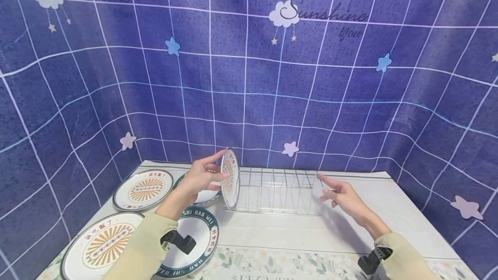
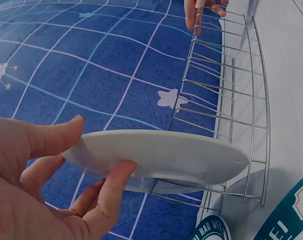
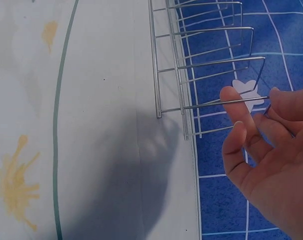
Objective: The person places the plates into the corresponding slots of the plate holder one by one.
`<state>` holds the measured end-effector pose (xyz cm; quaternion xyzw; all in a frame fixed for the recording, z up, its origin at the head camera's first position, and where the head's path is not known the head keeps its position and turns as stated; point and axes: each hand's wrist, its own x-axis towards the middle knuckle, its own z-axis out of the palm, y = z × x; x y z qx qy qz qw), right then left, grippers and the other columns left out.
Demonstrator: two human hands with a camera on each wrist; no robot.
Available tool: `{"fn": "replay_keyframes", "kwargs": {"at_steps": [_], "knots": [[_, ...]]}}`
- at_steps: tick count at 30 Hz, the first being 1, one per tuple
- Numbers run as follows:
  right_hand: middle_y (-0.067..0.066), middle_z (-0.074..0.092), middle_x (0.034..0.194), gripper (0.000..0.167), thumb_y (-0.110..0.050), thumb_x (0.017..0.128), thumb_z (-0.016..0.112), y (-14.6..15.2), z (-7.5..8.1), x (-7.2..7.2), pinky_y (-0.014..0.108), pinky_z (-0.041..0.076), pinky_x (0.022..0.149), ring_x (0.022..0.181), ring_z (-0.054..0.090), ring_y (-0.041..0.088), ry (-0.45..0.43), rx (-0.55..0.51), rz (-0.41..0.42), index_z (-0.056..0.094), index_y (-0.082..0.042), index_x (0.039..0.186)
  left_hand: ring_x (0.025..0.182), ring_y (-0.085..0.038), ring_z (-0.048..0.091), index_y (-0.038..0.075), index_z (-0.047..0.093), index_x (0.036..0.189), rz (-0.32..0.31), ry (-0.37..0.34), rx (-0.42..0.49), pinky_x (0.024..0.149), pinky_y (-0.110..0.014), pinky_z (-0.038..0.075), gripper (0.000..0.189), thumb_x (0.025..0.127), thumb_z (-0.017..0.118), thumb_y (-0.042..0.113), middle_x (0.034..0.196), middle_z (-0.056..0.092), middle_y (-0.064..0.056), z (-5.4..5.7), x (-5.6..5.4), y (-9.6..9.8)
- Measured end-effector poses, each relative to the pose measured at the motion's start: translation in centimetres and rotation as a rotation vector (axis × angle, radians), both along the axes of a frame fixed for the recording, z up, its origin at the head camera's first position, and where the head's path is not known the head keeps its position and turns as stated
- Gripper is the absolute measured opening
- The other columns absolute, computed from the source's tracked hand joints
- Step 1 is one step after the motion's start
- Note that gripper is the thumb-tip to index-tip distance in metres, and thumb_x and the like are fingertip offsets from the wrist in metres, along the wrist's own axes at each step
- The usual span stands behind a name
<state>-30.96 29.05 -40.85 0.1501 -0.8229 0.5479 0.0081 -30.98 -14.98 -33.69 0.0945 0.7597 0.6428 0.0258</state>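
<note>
My left hand [image 1: 200, 178] pinches a white plate [image 1: 230, 180] with a dark rim and an orange ray pattern. The plate stands nearly upright on edge at the left end of a metal wire dish rack [image 1: 280, 213]. In the left wrist view the thumb lies at the rim of the plate [image 2: 161, 155] and fingers press its pale underside. At the rack's other end, my right hand [image 1: 344, 195] grips an end wire between thumb and fingers. The right wrist view shows the wire dividers of the rack [image 3: 216, 65] rising beside that hand.
Left of the rack lie two ray-patterned plates, one behind [image 1: 145, 188] and one nearer [image 1: 106, 245]. Beside them are a green-rimmed plate [image 1: 198, 241] and another plate [image 1: 208, 198] partly hidden by my left hand. A blue grid-patterned curtain [image 1: 264, 77] hangs behind the white table [image 1: 272, 232].
</note>
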Motion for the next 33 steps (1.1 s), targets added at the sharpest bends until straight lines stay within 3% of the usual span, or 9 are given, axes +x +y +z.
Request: {"fn": "replay_keyframes", "kwargs": {"at_steps": [12, 26, 33], "knots": [[0.027, 0.052, 0.151, 0.057, -0.013, 0.108, 0.058, -0.02, 0.08, 0.09, 0.029, 0.056, 0.067, 0.096, 0.075, 0.034, -0.008, -0.004, 0.005, 0.039, 0.001, 0.16, 0.106, -0.032, 0.065, 0.02, 0.047, 0.161, 0.0, -0.021, 0.004, 0.088, -0.046, 0.063, 0.074, 0.095, 0.074, 0.0, 0.131, 0.053, -0.028, -0.05, -0.21, -0.03], [0.028, 0.058, 0.144, 0.057, -0.011, 0.108, 0.058, -0.25, 0.22, 0.22, 0.028, 0.056, 0.066, 0.094, 0.075, 0.03, -0.02, -0.021, 0.007, 0.038, 0.001, 0.16, 0.111, -0.037, 0.065, 0.019, 0.045, 0.162, -0.01, -0.027, 0.014, 0.089, -0.046, 0.062, 0.075, 0.095, 0.073, 0.001, 0.136, 0.049, -0.031, -0.31, -0.73, -0.16], [0.027, 0.061, 0.141, 0.057, -0.012, 0.108, 0.059, -0.2, 0.26, 0.25, 0.027, 0.056, 0.066, 0.094, 0.076, 0.029, -0.015, -0.015, 0.004, 0.039, 0.001, 0.16, 0.108, -0.033, 0.065, 0.02, 0.046, 0.161, -0.011, -0.028, 0.019, 0.087, -0.045, 0.063, 0.075, 0.095, 0.074, 0.0, 0.135, 0.049, -0.03, -0.4, -0.89, -0.07]]}}
